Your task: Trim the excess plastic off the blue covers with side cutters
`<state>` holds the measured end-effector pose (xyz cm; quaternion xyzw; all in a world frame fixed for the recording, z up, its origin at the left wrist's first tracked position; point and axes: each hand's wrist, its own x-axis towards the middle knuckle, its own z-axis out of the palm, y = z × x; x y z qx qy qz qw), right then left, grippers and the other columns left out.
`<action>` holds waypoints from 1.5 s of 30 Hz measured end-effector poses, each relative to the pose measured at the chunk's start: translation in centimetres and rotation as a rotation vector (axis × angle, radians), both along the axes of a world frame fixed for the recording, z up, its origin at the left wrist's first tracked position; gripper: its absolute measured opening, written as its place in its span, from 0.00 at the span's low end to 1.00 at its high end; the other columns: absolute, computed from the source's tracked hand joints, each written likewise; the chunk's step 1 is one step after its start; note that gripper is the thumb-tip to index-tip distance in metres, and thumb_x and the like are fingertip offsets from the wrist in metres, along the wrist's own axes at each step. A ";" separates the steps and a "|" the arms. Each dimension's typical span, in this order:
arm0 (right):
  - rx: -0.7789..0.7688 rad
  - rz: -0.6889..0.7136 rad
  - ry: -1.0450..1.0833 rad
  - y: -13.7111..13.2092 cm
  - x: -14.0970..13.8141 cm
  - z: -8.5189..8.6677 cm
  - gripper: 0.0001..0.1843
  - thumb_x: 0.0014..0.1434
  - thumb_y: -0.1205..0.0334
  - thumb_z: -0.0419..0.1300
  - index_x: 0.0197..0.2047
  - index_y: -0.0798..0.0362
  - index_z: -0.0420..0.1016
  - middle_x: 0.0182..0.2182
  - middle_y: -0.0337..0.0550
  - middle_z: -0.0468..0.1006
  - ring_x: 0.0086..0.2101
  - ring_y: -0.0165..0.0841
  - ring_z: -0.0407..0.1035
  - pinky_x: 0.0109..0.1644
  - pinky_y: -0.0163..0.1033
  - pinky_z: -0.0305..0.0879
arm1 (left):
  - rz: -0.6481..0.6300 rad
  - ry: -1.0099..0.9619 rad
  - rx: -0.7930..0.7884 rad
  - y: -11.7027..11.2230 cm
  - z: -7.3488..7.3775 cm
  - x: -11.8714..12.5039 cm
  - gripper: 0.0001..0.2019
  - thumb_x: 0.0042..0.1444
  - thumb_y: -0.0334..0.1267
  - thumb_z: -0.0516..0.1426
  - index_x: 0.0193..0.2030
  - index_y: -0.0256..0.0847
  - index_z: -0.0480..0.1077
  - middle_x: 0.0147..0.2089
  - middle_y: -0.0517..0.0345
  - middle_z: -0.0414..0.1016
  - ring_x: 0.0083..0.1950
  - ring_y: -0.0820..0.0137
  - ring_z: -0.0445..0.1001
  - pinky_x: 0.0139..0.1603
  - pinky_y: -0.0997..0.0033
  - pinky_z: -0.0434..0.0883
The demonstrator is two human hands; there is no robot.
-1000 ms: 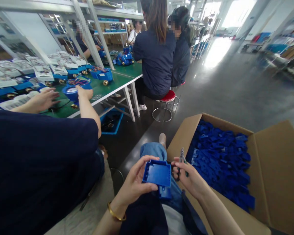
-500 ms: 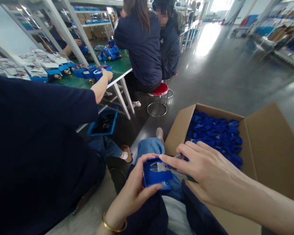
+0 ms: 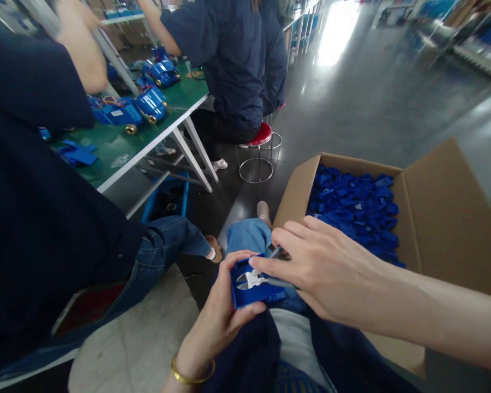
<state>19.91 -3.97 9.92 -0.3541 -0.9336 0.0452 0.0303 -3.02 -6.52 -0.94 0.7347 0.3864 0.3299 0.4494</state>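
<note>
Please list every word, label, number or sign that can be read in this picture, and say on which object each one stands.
No text can be read anywhere in this picture.
Blue plastic housing held in the left hand: no print visible.
Cutting pliers in the right hand: no marking legible.
Cardboard box of blue plastic parts: plain walls, no label.
Blue devices on the green workbench: small pale labels, too blurred to read.

No writing (labels, numbers, signs) is legible.
</note>
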 end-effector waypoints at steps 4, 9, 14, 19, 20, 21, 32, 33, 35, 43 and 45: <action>0.017 0.007 0.011 0.2 -0.1 -0.1 0.21 0.63 0.68 0.57 0.58 0.51 0.76 0.41 0.51 0.73 0.42 0.44 0.65 0.42 0.46 0.56 | -0.003 0.004 0.025 0.1 0.0 0.1 0.29 0.64 0.55 0.57 0.67 0.52 0.53 0.65 0.49 0.64 0.68 0.57 0.64 0.68 0.56 0.63; -0.027 0.016 0.010 0.1 -0.1 -0.1 0.23 0.62 0.69 0.57 0.59 0.50 0.75 0.42 0.51 0.73 0.43 0.44 0.66 0.43 0.47 0.57 | -0.004 -0.010 0.025 0.2 -0.1 0.2 0.29 0.64 0.55 0.56 0.67 0.51 0.53 0.66 0.48 0.63 0.68 0.56 0.64 0.68 0.54 0.63; -0.030 0.010 0.017 -0.1 0.1 -0.3 0.22 0.62 0.69 0.57 0.59 0.50 0.74 0.42 0.52 0.73 0.44 0.45 0.66 0.44 0.48 0.59 | -0.003 -0.031 0.012 0.2 -0.1 0.3 0.29 0.63 0.55 0.57 0.67 0.54 0.53 0.66 0.52 0.64 0.68 0.59 0.64 0.69 0.59 0.62; -0.056 -0.013 0.025 -0.1 0.1 -0.4 0.24 0.61 0.69 0.57 0.60 0.50 0.74 0.44 0.53 0.73 0.44 0.46 0.67 0.44 0.49 0.60 | 0.002 -0.029 0.000 0.2 0.0 0.4 0.29 0.63 0.56 0.57 0.67 0.55 0.53 0.66 0.54 0.64 0.68 0.60 0.64 0.68 0.61 0.62; -0.062 -0.015 0.026 -0.1 0.1 -0.3 0.24 0.61 0.69 0.58 0.60 0.50 0.74 0.44 0.53 0.73 0.44 0.47 0.67 0.44 0.49 0.60 | 0.004 -0.032 0.002 0.2 0.0 0.4 0.29 0.63 0.56 0.57 0.67 0.55 0.53 0.66 0.54 0.64 0.67 0.60 0.64 0.68 0.60 0.62; -0.069 -0.015 0.025 -0.1 0.1 -0.3 0.24 0.61 0.68 0.58 0.60 0.50 0.74 0.44 0.53 0.73 0.44 0.47 0.66 0.44 0.50 0.61 | 0.005 -0.032 0.004 0.2 0.0 0.4 0.29 0.63 0.56 0.57 0.67 0.55 0.53 0.66 0.54 0.64 0.67 0.60 0.64 0.68 0.60 0.62; -0.087 -0.009 0.030 -0.2 0.1 -0.5 0.23 0.62 0.68 0.57 0.60 0.49 0.73 0.42 0.51 0.72 0.43 0.45 0.65 0.42 0.48 0.58 | 0.016 -0.034 -0.003 0.1 0.0 0.3 0.30 0.62 0.56 0.58 0.66 0.51 0.55 0.65 0.49 0.65 0.67 0.55 0.65 0.67 0.55 0.64; -0.089 -0.008 0.029 -0.2 0.2 -0.5 0.23 0.62 0.68 0.57 0.60 0.49 0.73 0.42 0.51 0.72 0.43 0.45 0.65 0.42 0.47 0.58 | 0.011 -0.034 0.003 0.1 0.0 0.3 0.30 0.62 0.56 0.58 0.66 0.51 0.55 0.65 0.49 0.65 0.67 0.55 0.65 0.67 0.55 0.64; -0.091 -0.008 0.031 -0.2 0.2 -0.6 0.23 0.63 0.69 0.57 0.60 0.48 0.73 0.42 0.51 0.71 0.43 0.45 0.65 0.42 0.47 0.58 | 0.004 -0.032 0.014 0.2 -0.1 0.2 0.31 0.62 0.56 0.59 0.67 0.50 0.55 0.65 0.47 0.65 0.67 0.54 0.66 0.67 0.54 0.64; -0.101 0.006 0.033 0.0 0.3 -0.9 0.21 0.65 0.67 0.55 0.61 0.47 0.73 0.42 0.50 0.72 0.43 0.45 0.65 0.43 0.48 0.58 | -0.005 -0.037 0.018 0.2 -0.1 0.2 0.30 0.63 0.55 0.59 0.67 0.52 0.55 0.65 0.50 0.65 0.67 0.56 0.65 0.67 0.57 0.64; -0.095 0.008 0.034 0.1 0.4 -0.9 0.21 0.66 0.67 0.55 0.61 0.47 0.73 0.42 0.50 0.72 0.43 0.45 0.65 0.43 0.48 0.58 | -0.003 -0.030 0.010 0.1 -0.1 0.2 0.30 0.63 0.55 0.58 0.67 0.53 0.54 0.65 0.51 0.65 0.67 0.57 0.65 0.67 0.58 0.63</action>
